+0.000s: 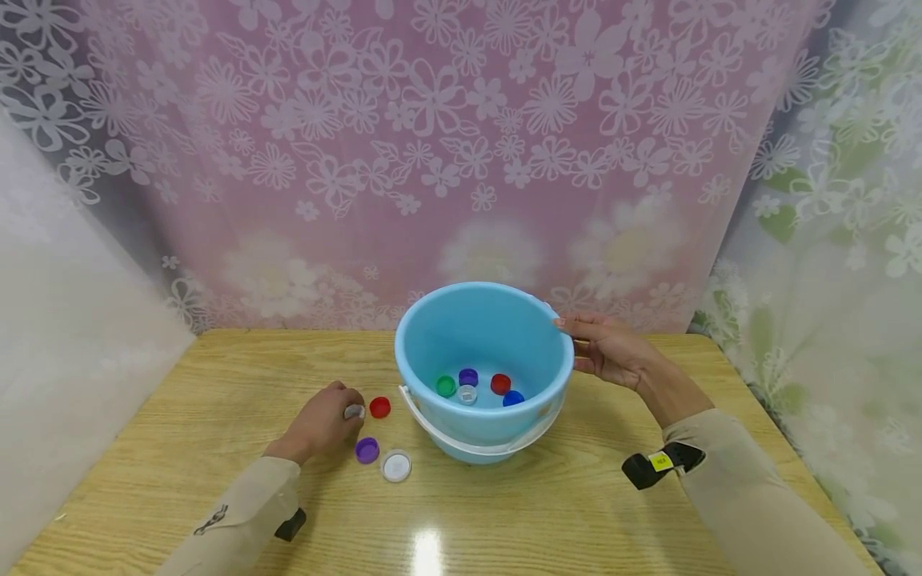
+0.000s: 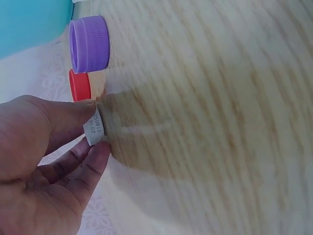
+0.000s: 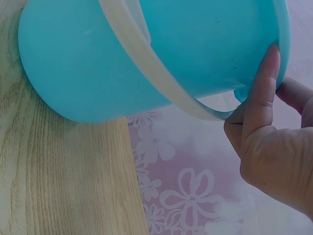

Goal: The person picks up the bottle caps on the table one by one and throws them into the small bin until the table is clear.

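Observation:
My left hand [image 1: 324, 420] pinches a small white bottle cap [image 2: 95, 128] between thumb and fingertips, close over the wooden table; printed characters show on the cap's side. Right beside it are a red cap [image 1: 379, 407] and a purple cap [image 1: 366, 450], with a white cap [image 1: 396, 466] nearer the front. A light blue bucket [image 1: 475, 316] stands upright to the right of these. At the bucket's right rim, my right hand [image 1: 608, 352] grips the edge with thumb and fingers. Its white handle [image 1: 497, 446] hangs down at the front.
Inside the bucket lie several caps, among them a green cap [image 1: 446, 386], a red cap [image 1: 500, 384] and a blue cap [image 1: 513, 398]. The wooden table [image 1: 547, 512] ends at a pink flowered curtain [image 1: 324, 160] behind. Pale cloths hang at both sides.

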Available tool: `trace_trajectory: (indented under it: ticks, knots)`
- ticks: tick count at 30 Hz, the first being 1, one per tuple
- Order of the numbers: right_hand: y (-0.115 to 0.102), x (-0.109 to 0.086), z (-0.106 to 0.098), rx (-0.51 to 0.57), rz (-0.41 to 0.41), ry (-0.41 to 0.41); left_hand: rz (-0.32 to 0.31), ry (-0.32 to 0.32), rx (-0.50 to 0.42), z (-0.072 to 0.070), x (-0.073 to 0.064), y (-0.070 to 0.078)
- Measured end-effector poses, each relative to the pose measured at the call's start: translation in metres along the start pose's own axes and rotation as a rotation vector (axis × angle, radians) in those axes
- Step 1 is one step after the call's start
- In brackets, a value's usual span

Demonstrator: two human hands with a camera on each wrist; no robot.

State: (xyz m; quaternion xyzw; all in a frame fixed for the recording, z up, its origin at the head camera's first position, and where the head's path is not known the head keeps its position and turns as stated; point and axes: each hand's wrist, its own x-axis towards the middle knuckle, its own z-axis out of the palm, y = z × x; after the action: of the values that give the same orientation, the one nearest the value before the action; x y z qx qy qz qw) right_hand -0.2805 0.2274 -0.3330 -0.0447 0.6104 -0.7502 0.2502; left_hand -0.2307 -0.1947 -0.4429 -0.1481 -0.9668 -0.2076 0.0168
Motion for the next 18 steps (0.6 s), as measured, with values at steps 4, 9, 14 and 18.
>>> trace_trajectory:
  ticks: [4, 9, 14, 18]
  knots:
    - [-0.0002, -0.0007, 0.0001, 0.0, 0.0, 0.002, -0.007, 0.004, 0.008, -0.0007, -0.0006, 0.0012]
    - [0.0002, -0.0012, 0.0004, -0.006, 0.002, 0.013, -0.007, 0.01, 0.031, 0.0006, -0.0015, 0.0034]
    - [0.0006, -0.001, 0.0005, -0.004, 0.004, 0.008, -0.022, 0.01, 0.048, 0.0001, -0.0025, 0.0048]
    - [0.0004, -0.0017, -0.0001, -0.001, 0.002, 0.005, -0.026, 0.008, 0.047, -0.0003, -0.0014, 0.0058]
